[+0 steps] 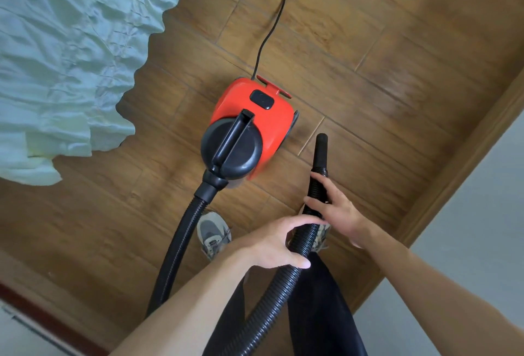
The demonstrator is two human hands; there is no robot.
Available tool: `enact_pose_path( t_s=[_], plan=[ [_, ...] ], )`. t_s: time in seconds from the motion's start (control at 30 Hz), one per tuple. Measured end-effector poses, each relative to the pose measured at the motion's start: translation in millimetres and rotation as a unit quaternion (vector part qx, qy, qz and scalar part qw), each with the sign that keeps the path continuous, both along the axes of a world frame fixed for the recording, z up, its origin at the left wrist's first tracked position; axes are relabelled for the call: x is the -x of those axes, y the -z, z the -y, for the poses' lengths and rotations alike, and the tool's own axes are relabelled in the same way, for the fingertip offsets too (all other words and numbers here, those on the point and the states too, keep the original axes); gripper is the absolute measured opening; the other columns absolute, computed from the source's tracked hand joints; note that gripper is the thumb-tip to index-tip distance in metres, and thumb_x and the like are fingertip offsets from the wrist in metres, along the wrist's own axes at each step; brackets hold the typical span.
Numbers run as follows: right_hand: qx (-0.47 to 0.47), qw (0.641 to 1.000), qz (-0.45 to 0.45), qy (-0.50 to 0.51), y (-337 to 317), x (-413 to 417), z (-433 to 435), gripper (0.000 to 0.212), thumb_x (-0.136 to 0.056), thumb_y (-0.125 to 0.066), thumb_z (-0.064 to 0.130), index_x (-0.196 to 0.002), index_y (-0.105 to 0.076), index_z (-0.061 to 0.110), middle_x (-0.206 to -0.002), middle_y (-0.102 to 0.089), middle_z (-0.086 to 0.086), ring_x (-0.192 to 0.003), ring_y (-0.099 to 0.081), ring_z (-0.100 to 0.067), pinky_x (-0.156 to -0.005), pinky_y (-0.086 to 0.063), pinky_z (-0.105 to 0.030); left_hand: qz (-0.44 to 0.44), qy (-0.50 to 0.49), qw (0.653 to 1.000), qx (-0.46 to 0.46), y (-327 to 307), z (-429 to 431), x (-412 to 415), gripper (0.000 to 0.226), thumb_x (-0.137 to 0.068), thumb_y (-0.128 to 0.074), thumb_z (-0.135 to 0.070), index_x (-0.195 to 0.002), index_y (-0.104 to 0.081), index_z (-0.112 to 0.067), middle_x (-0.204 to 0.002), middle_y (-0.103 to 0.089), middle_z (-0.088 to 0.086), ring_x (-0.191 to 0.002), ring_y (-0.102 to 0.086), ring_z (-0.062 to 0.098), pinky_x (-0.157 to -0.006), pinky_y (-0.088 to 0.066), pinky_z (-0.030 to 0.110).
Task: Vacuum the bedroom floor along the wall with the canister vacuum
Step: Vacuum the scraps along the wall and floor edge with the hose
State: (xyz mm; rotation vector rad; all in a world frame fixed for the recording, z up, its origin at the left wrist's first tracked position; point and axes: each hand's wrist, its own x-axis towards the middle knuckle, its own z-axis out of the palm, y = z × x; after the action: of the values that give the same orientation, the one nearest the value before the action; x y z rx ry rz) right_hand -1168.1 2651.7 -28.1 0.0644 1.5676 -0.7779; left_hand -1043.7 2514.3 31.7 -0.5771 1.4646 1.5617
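I am holding the hose [272, 299] in both hands, near the wall [482, 228].
My left hand [279, 245] is curling thumb and fingers round the ribbed hose. My right hand [337, 211] is lying over it nearer the nozzle [320, 154], seemingly wrapping it, though its thumb is hidden. The red canister vacuum [255, 117] is sitting on the wood floor [382, 72] ahead, beside the bedspread [71, 57], its cord [272, 23] trailing away.

Both bare forearms reach forward, the left hand [279, 245] and right hand [336, 209] each curling fingers round the hose [269, 299].
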Motion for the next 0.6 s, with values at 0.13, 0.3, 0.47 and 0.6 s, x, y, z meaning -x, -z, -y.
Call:
enact_pose_path(
  t_s=[0.13,0.3,0.47,0.6],
  plan=[
    [0.007,0.996,0.073,0.055,3.7,-3.3,-15.4,0.064,-0.091,-0.068,0.012,-0.14,-0.043,0.044,-0.127,-0.055,-0.011,-0.108,-0.065,-0.022,-0.076,-0.059,-0.028,0.007,0.022,1.0,0.01,6.1,-7.0,-5.3,0.077,-0.082,-0.076,-0.017,-0.137,-0.041,-0.057,-0.144,-0.046,-0.02,-0.123,-0.049,0.003,-0.097,-0.04,0.023],
    [0.021,0.995,0.091,0.046,9.3,-8.2,-27.5,0.068,-0.086,-0.074,0.004,-0.137,-0.047,0.038,-0.123,-0.053,-0.023,-0.1,-0.068,-0.029,-0.074,-0.06,-0.03,0.034,0.049,0.998,0.032,7.5,-16.4,-22.5,0.079,-0.083,-0.075,-0.022,-0.139,-0.035,-0.06,-0.151,-0.035,-0.022,-0.137,-0.034,0.004,-0.113,-0.032,0.033],
    [0.014,0.995,0.051,0.087,13.9,-32.8,-30.4,0.067,-0.085,-0.072,-0.003,-0.137,-0.049,0.033,-0.118,-0.054,-0.013,-0.093,-0.066,-0.022,-0.075,-0.062,-0.038,0.055,0.084,0.994,0.051,8.3,-20.7,-34.6,0.077,-0.086,-0.07,-0.023,-0.136,-0.03,-0.066,-0.147,-0.04,-0.015,-0.129,-0.042,0.011,-0.108,-0.042,0.039],
    [0.016,0.99,0.057,0.127,21.1,-61.0,-31.1,0.067,-0.086,-0.071,-0.004,-0.134,-0.049,0.038,-0.11,-0.055,-0.006,-0.087,-0.063,-0.016,-0.08,-0.061,-0.043,0.074,0.112,0.99,0.041,16.2,-15.3,-49.9,0.087,-0.083,-0.071,-0.017,-0.133,-0.026,-0.072,-0.147,-0.041,-0.01,-0.132,-0.042,0.018,-0.104,-0.047,0.047]
  ],
)
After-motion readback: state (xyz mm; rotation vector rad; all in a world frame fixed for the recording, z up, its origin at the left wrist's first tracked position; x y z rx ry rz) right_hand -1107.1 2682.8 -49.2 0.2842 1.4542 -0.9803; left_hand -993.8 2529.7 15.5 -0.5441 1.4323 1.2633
